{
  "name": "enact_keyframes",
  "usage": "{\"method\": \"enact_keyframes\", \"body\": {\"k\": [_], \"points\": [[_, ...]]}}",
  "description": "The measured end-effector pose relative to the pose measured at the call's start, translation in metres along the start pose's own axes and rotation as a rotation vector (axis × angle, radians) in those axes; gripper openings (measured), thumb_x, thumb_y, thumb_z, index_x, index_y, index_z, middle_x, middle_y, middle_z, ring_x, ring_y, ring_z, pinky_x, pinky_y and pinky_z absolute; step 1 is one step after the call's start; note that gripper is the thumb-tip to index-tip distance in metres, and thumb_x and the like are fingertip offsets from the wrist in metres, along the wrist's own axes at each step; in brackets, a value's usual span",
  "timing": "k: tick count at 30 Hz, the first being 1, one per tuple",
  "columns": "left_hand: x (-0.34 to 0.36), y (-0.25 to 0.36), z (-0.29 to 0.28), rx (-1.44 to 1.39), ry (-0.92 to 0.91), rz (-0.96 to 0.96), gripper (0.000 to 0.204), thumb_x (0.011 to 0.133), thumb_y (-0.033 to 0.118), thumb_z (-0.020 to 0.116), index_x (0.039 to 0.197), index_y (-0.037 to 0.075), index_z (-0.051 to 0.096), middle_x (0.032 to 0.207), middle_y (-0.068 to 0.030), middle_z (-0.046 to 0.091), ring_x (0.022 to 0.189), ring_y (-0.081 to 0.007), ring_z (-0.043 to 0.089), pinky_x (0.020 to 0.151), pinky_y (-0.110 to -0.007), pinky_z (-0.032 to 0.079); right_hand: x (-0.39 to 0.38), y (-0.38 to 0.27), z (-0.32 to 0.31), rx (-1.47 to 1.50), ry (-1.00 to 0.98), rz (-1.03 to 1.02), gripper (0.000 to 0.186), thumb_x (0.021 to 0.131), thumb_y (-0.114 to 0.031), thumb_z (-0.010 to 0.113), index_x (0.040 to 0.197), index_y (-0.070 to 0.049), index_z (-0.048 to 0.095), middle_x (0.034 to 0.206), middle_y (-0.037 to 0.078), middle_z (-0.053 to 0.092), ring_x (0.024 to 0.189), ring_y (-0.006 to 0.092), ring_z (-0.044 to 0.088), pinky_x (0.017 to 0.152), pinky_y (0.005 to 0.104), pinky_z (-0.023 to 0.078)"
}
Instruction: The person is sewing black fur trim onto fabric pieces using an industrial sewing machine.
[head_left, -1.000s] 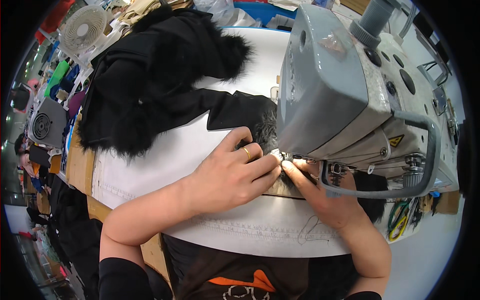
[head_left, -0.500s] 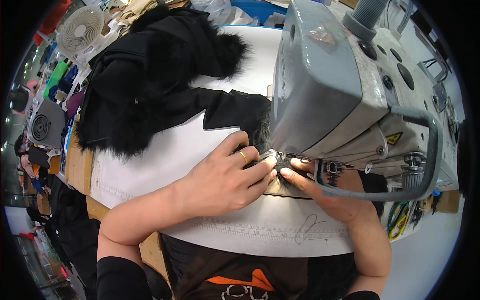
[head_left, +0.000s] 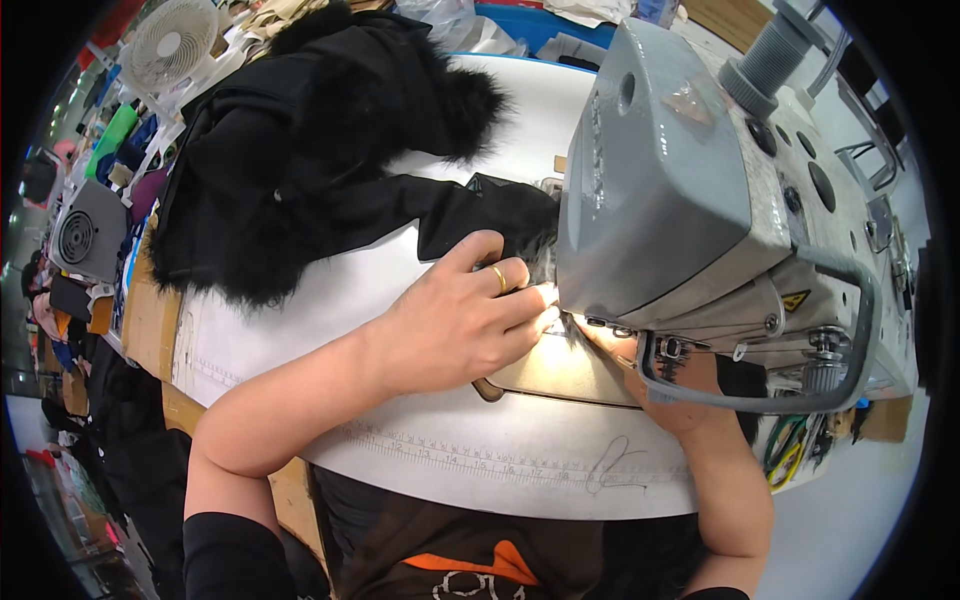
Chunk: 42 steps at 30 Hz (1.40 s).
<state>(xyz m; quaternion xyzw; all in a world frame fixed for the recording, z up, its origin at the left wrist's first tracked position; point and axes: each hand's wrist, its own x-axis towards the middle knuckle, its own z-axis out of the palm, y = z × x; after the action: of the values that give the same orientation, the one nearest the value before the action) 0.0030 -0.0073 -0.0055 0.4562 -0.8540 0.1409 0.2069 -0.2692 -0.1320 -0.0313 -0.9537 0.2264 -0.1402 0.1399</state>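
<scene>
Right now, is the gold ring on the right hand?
No, the gold ring sits on a finger of the left hand.

L hand (head_left: 457,322) is curled, R hand (head_left: 695,376) part-hidden.

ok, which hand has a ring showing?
The left hand: a gold ring circles one of its fingers. The right hand, partly hidden by the sewing machine, shows none.
</scene>
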Motion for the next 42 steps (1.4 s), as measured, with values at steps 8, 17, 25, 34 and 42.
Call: {"method": "enact_keyframes", "body": {"k": [8, 17, 25, 34, 42], "points": [[0.001, 0.000, 0.000, -0.003, -0.013, -0.030, 0.012, 0.077, 0.015, 0.068, 0.083, 0.007, 0.073, 0.093, -0.0026, 0.062, 0.100, -0.0205, 0.062, 0.105, -0.048, 0.046, 0.007, 0.000, 0.000, 0.073, 0.070, -0.036, 0.031, 0.087, -0.003, 0.071, 0.114, -0.016, 0.081, 0.097, 0.005, 0.077, 0.087, 0.0247, 0.071, 0.078, 0.0382, 0.056], [0.001, -0.001, 0.004, 0.007, -0.012, -0.032, 0.011, 0.076, 0.015, 0.067, 0.081, 0.007, 0.072, 0.088, -0.0031, 0.060, 0.099, -0.0214, 0.062, 0.107, -0.049, 0.045, 0.000, 0.016, 0.003, 0.137, 0.041, -0.003, 0.033, 0.087, -0.009, 0.074, 0.119, -0.014, 0.076, 0.107, 0.006, 0.076, 0.096, 0.0233, 0.071, 0.085, 0.0374, 0.056], [0.000, -0.005, 0.005, -0.039, 0.016, -0.039, 0.011, 0.077, 0.013, 0.067, 0.085, 0.007, 0.071, 0.091, -0.0032, 0.063, 0.101, -0.0229, 0.063, 0.107, -0.052, 0.045, -0.005, 0.025, 0.009, 0.463, 0.017, 0.172, 0.033, 0.094, -0.013, 0.068, 0.127, -0.009, 0.067, 0.116, 0.007, 0.072, 0.106, 0.0212, 0.068, 0.092, 0.0351, 0.054], [-0.002, -0.005, 0.007, -0.075, 0.003, -0.068, 0.009, 0.083, 0.011, 0.066, 0.091, 0.009, 0.068, 0.090, -0.0019, 0.063, 0.100, -0.0225, 0.063, 0.109, -0.053, 0.045, -0.013, 0.030, 0.016, 0.846, -0.008, 0.374, 0.036, 0.102, -0.018, 0.061, 0.135, -0.003, 0.056, 0.126, 0.009, 0.067, 0.117, 0.0188, 0.064, 0.101, 0.0326, 0.052], [-0.003, -0.001, 0.013, -0.044, 0.060, -0.150, 0.014, 0.081, 0.012, 0.066, 0.094, 0.007, 0.064, 0.091, -0.0051, 0.057, 0.095, -0.0227, 0.061, 0.102, -0.050, 0.046, 0.003, 0.005, 0.002, -0.015, 0.007, 0.000, 0.025, 0.100, -0.019, 0.064, 0.121, -0.004, 0.066, 0.119, 0.009, 0.071, 0.107, 0.0188, 0.068, 0.092, 0.0314, 0.053]]}}
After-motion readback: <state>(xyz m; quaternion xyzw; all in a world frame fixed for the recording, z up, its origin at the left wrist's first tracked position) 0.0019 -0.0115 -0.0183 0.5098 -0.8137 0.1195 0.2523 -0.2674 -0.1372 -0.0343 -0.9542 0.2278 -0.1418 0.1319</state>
